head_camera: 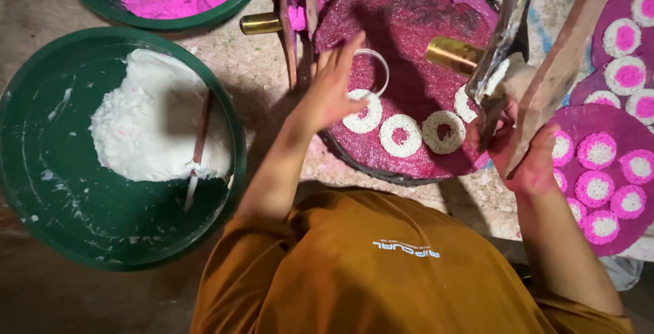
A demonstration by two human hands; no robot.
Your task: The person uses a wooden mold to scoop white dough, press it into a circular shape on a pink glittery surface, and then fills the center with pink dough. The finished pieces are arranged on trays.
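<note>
Left hand, fingers spread and holding nothing, rests on a white rice-flour ring at the near-left rim of the pink woven tray, beside a clear ring mould. Right hand grips a wooden press over the tray's right edge; a green basin of white dough lies well to the left.

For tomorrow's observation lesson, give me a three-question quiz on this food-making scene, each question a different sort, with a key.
1. True or false: the left hand rests over the round pink tray.
2. How many white rings with pink centres lie on that tray? A) one B) four C) nine
3. What fills the green basin at the person's left?

Key: 1. True. 2. B; the fourth is partly hidden by the wooden press that the right hand holds. 3. White dough, with a stick lying on it.
</note>
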